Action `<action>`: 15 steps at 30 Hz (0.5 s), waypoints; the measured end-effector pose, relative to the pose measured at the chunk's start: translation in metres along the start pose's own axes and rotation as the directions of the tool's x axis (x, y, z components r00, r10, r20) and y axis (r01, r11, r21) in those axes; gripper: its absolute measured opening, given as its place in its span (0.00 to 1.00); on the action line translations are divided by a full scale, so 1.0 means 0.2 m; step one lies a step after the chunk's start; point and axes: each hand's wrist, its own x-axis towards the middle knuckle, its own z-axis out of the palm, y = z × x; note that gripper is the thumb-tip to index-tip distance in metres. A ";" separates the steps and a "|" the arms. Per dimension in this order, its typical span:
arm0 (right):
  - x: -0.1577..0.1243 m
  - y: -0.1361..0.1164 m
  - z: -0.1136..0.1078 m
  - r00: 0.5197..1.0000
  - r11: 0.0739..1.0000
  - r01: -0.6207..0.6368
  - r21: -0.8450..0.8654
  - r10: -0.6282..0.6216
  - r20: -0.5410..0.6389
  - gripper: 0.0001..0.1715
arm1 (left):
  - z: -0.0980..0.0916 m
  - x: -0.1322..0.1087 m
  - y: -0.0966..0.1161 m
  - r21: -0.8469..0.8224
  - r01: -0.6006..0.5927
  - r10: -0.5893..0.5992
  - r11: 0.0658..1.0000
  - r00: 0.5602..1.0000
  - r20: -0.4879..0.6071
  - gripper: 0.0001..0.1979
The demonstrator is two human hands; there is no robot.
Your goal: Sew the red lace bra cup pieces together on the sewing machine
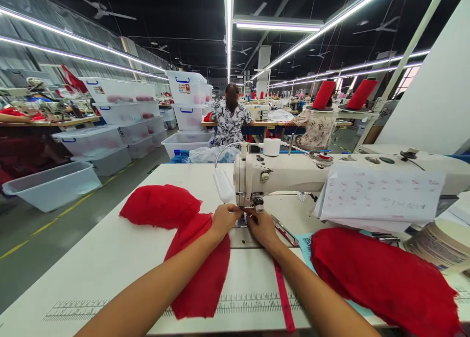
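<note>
My left hand (224,220) and my right hand (260,226) meet at the needle of a white sewing machine (290,173). Both have their fingers pinched together beside the presser foot. Whatever lies between the fingertips is too small to make out. Under my left wrist lies a red fabric piece (200,278), touching a second red piece (161,206) farther left. A narrow red strip (283,298) runs from beneath my right forearm toward the table's front edge. Beside my right hand are metal thread snips (285,231).
A stack of red fabric (382,278) lies at right, near a large tape roll (440,244). Papers (382,192) hang on the machine. Red thread cones (323,93) stand behind. Clear plastic bins (125,117) fill the left aisle. A co-worker (231,114) sits ahead.
</note>
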 end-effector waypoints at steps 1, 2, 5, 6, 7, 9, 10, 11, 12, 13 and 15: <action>0.00 0.00 0.00 1.000 1.000 -0.004 0.002 0.004 -0.008 0.15 | 0.00 0.00 0.00 0.002 0.002 -0.002 1.000 1.000 0.002 0.07; 0.00 0.00 0.01 1.000 1.000 -0.010 0.005 0.010 -0.017 0.15 | 0.00 0.00 0.00 0.004 0.003 -0.003 1.000 1.000 0.003 0.07; 0.00 0.00 0.03 0.998 0.999 -0.037 0.019 0.038 -0.052 0.13 | 0.00 0.01 -0.01 0.009 0.004 -0.004 1.000 1.000 0.007 0.08; 0.01 0.00 0.04 0.997 0.999 -0.048 0.026 0.049 -0.066 0.13 | 0.00 0.01 -0.01 0.011 0.002 -0.002 1.000 1.000 0.010 0.08; 0.01 0.00 0.05 0.995 0.998 -0.059 0.033 0.062 -0.079 0.13 | 0.00 0.01 -0.01 0.013 0.000 0.000 1.000 1.000 0.012 0.08; 0.02 0.00 0.06 0.991 0.996 -0.081 0.047 0.086 -0.100 0.12 | 0.00 0.01 -0.01 0.021 -0.006 0.006 1.000 1.000 0.016 0.08; 0.02 0.00 0.06 0.990 0.994 -0.091 0.054 0.096 -0.107 0.12 | 0.00 0.01 -0.01 0.026 -0.008 0.007 1.000 1.000 0.017 0.09; 0.03 0.00 0.07 0.988 0.993 -0.100 0.061 0.106 -0.114 0.11 | 0.00 0.01 -0.01 0.030 -0.009 0.009 0.999 1.000 0.016 0.09; 0.03 0.00 0.07 0.986 0.992 -0.107 0.067 0.115 -0.119 0.11 | 0.00 0.01 -0.01 0.035 -0.011 0.010 0.999 1.000 0.015 0.09; 0.03 0.00 0.07 0.985 0.991 -0.114 0.072 0.123 -0.122 0.11 | 0.00 0.01 -0.01 0.039 -0.013 0.012 0.999 1.000 0.015 0.09; 0.04 -0.01 0.07 0.983 0.989 -0.126 0.080 0.135 -0.126 0.10 | 0.00 0.01 -0.01 0.047 -0.017 0.016 0.999 1.000 0.013 0.09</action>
